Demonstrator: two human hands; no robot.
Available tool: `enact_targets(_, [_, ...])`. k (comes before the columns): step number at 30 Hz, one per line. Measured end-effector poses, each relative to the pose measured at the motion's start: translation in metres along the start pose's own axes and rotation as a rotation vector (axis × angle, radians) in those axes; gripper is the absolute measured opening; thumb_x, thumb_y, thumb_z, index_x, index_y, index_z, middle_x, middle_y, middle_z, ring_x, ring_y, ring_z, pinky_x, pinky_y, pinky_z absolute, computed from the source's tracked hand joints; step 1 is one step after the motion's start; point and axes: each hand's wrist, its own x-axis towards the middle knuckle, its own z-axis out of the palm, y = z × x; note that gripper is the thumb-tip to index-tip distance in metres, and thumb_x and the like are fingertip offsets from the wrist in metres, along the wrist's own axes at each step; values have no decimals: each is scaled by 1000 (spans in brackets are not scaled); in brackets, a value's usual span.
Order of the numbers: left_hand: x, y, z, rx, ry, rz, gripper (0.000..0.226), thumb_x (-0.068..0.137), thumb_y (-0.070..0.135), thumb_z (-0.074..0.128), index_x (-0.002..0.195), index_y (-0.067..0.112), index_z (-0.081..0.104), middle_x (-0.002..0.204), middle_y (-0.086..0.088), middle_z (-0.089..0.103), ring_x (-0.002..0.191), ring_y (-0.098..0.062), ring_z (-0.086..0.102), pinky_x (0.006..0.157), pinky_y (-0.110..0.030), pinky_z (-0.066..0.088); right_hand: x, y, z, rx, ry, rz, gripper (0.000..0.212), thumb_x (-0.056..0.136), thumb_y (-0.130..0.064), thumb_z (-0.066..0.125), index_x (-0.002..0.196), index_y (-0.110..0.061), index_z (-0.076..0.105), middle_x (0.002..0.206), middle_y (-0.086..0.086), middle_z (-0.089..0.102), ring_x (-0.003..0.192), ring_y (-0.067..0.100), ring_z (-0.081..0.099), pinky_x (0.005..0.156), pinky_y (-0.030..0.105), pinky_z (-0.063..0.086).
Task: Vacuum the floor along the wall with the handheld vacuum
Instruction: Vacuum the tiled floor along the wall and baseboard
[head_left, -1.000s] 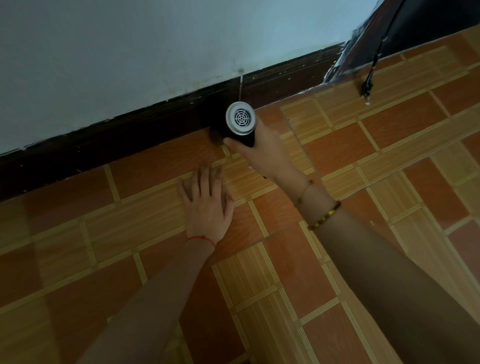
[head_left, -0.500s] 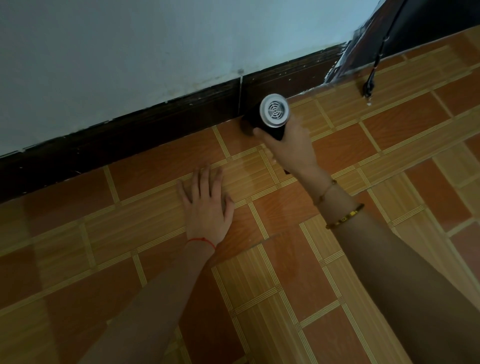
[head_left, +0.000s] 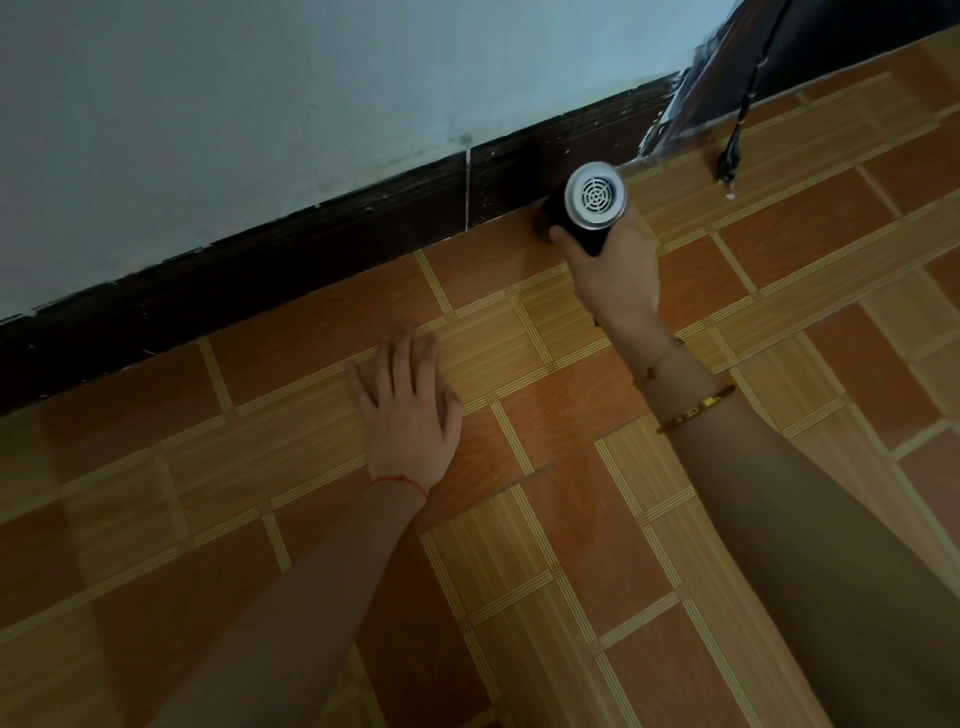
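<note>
The right hand (head_left: 618, 275) grips a small black handheld vacuum with a round silver grille cap (head_left: 592, 200), its nose against the dark wooden skirting board (head_left: 311, 244). It has slid rightward along the pale painted wall (head_left: 260, 104) over the last second, so the sweep looks underway. The left hand (head_left: 410, 410) stays flat, fingers spread, on the glossy orange-and-tan tiled floor (head_left: 571, 519).
</note>
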Motion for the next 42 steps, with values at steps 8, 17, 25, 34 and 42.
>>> enact_targets(8, [0, 0, 1, 9, 2, 3, 61, 97, 42, 35, 153, 19, 30, 160, -11, 28, 149, -33, 22, 117, -66, 14, -58, -3, 10, 76, -302, -216, 67, 84, -52, 65, 137, -16, 45, 122, -3, 64, 102, 16, 64, 84, 34, 55])
enact_targets(17, [-1, 6, -1, 77, -58, -6, 61, 100, 44, 24, 154, 15, 27, 160, -17, 27, 149, -37, 22, 114, -70, 17, -93, 35, -41, -8, -105, 8, 68, 86, -44, 67, 140, -13, 39, 118, 4, 65, 104, 20, 64, 80, 32, 54])
enact_targets(25, [-18, 20, -12, 32, -46, 81, 53, 98, 32, 33, 146, 11, 35, 151, -22, 36, 144, -39, 29, 114, -69, 20, -151, 66, -70, -16, -272, -65, 68, 85, -53, 65, 138, -19, 42, 109, -6, 64, 87, 13, 63, 79, 35, 55])
enact_targets(34, [-39, 62, -22, -11, -61, 229, 53, 98, 31, 30, 147, 13, 35, 153, -18, 36, 144, -36, 31, 115, -66, 24, -170, 85, -93, -117, -135, 92, 70, 85, -54, 63, 139, -16, 38, 113, 6, 66, 100, 27, 64, 80, 44, 55])
enact_targets(42, [-46, 74, -18, -9, -72, 227, 52, 97, 29, 36, 146, 11, 37, 152, -19, 37, 143, -38, 33, 113, -67, 27, -170, 107, -114, -71, -53, 195, 72, 85, -52, 64, 141, -14, 36, 109, 2, 64, 98, 23, 65, 82, 45, 56])
